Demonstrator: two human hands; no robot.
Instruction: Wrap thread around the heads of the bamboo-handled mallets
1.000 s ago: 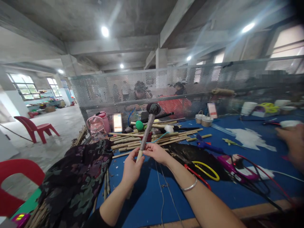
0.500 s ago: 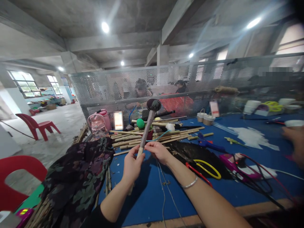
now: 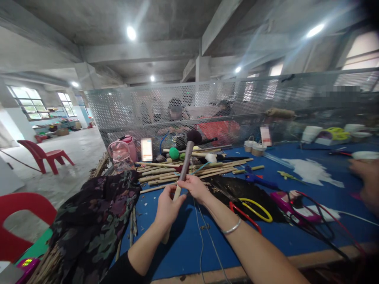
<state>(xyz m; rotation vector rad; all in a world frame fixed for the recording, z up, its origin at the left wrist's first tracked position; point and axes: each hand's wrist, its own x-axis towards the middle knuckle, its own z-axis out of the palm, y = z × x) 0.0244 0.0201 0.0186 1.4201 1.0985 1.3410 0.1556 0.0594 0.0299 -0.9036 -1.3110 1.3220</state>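
Observation:
A wooden stick with a dark rounded head [image 3: 194, 137] leans up and away from me, its shaft covered in a purple-brown wrap [image 3: 186, 161]. My left hand [image 3: 168, 207] is closed around the bare pale lower part of the stick. Pinched fingers of my right hand [image 3: 195, 187] touch the bottom of the wrap. Below the right hand hangs thin grey cord [image 3: 201, 236] in two strands, running to the table's front edge; whether the fingers also hold it is hidden.
Cut sticks [image 3: 162, 175], a green ball [image 3: 173, 153] and a white ball lie ahead on the blue table [image 3: 183, 256]. To the right are scissors [image 3: 256, 209], a blue glue gun [image 3: 260, 179] and a magenta device with cables. Dark patterned cloth [image 3: 97, 213] covers the left side. Another person's hand [image 3: 367, 177] is at far right.
The stick has turned a little, and its head has dropped slightly and shifted right. My right fingers have moved from beside the shaft onto the wrap. The left hand keeps its hold.

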